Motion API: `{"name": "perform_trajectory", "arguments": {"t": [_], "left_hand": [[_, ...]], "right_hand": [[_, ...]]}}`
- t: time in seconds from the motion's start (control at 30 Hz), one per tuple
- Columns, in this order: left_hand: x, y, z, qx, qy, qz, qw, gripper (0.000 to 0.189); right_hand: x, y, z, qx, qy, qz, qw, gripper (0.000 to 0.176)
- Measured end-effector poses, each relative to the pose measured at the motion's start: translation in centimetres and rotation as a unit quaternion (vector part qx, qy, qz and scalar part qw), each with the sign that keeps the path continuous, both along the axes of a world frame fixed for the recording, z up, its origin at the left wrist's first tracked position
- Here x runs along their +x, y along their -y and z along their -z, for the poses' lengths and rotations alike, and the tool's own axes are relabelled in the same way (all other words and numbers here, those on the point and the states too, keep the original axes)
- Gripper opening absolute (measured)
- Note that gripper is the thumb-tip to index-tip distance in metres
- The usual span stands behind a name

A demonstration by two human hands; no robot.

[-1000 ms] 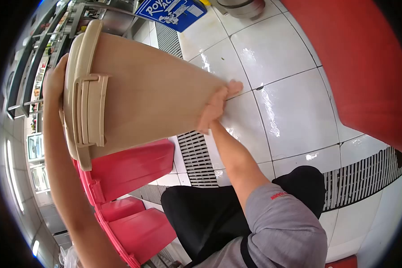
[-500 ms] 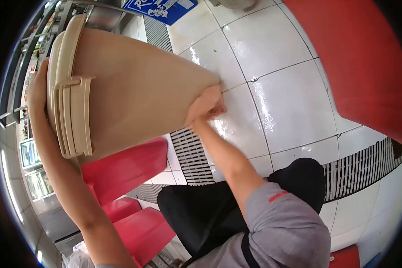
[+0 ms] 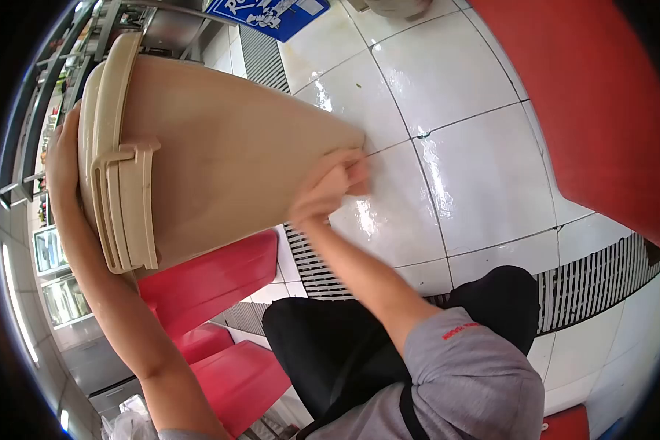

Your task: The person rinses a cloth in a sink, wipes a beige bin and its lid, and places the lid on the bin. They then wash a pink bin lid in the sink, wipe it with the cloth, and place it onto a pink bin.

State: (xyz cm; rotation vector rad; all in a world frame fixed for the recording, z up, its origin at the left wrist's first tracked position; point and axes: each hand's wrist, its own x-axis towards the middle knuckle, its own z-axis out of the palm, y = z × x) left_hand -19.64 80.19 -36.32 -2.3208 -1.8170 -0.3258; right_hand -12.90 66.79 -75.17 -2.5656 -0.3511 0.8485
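A tall beige lidded bin (image 3: 213, 154) is tilted on its side, its lid (image 3: 110, 117) toward the left and its narrow base toward the right. Around the lid end curls my left hand (image 3: 64, 150), holding the bin; the fingers are partly hidden behind the lid. Close to the lower side of the base is my right hand (image 3: 317, 194), smeared by motion. A pale pinkish cloth (image 3: 335, 183) seems to be bunched in its fingers, pressed against the bin's wall. A beige clip handle (image 3: 125, 205) shows on the lid's near side.
Wet white tiles (image 3: 477, 169) cover the floor, with slotted drain grates (image 3: 587, 286) running across. A large red panel (image 3: 587, 110) stands at the right. Red plastic seats (image 3: 213, 279) sit below the bin. Metal shelving (image 3: 44, 88) lines the left, and a blue sign (image 3: 271, 15) is at the top.
My right hand has slid a little to the left along the bin's lower side. The bin has shifted slightly downward in view, and my left hand keeps its hold.
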Motion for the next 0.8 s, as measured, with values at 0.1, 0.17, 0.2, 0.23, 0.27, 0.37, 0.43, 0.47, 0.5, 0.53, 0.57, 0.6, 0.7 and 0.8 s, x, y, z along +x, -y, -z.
{"name": "perform_trajectory", "arguments": {"t": [0.1, 0.17, 0.2, 0.23, 0.27, 0.37, 0.43, 0.47, 0.5, 0.53, 0.57, 0.6, 0.7, 0.8], "left_hand": [[-0.8, -0.2, -0.5, -0.004, -0.012, -0.022, 1.000, 0.044], [-2.0, -0.9, -0.7, 0.005, -0.037, 0.015, 0.999, 0.044], [-2.7, -1.3, -0.8, 0.004, -0.050, 0.019, 0.999, 0.042], [-2.8, -1.5, -0.9, 0.004, -0.063, 0.022, 0.998, 0.041], [-1.5, -0.7, -0.2, 0.006, 0.004, -0.004, 1.000, 0.037], [-3.3, -1.4, -1.7, 0.087, -0.312, 0.114, 0.939, 0.037], [-0.8, 0.5, -0.7, 0.045, -0.229, 0.048, 0.971, 0.037], [-1.0, 0.5, -0.7, 0.066, -0.267, 0.062, 0.959, 0.037], [-1.5, 0.3, -0.6, 0.088, -0.305, 0.076, 0.945, 0.036], [-1.2, 0.4, -0.1, 0.097, -0.224, 0.039, 0.969, 0.036], [-2.1, -0.1, -0.5, 0.117, -0.308, 0.068, 0.942, 0.035], [-1.7, -0.1, -0.5, 0.114, -0.295, 0.058, 0.947, 0.035], [-1.1, 0.0, -0.5, 0.104, -0.301, 0.036, 0.947, 0.035], [-1.5, -0.6, -0.7, 0.088, -0.323, 0.049, 0.941, 0.034]], "right_hand": [[-6.3, 5.3, -9.3, 0.227, -0.109, -0.321, 0.913, 0.018], [-3.5, 7.4, -16.5, 0.513, -0.054, -0.212, 0.830, 0.018], [-1.4, 7.5, -18.0, 0.582, -0.025, -0.154, 0.798, 0.018], [0.7, 6.8, -19.0, 0.622, -0.007, -0.100, 0.776, 0.018], [2.9, 5.7, -19.1, 0.641, 0.007, -0.058, 0.765, 0.018], [6.1, 2.2, -16.6, 0.642, 0.039, 0.035, 0.765, 0.019], [6.1, 1.4, -11.6, 0.581, 0.058, 0.031, 0.812, 0.021], [5.9, 0.9, -8.4, 0.504, 0.092, 0.011, 0.859, 0.022], [5.8, 0.3, -5.0, 0.391, 0.147, -0.024, 0.908, 0.024], [5.7, -0.7, -1.3, 0.256, 0.216, -0.075, 0.939, 0.026], [5.6, -1.9, 2.4, 0.125, 0.294, -0.139, 0.937, 0.028], [5.4, -3.3, 6.4, 0.014, 0.385, -0.208, 0.899, 0.029], [6.3, -4.2, 8.7, 0.068, 0.341, -0.223, 0.911, 0.026], [8.9, -1.8, -1.9, 0.092, 0.303, -0.125, 0.940, 0.010]]}}
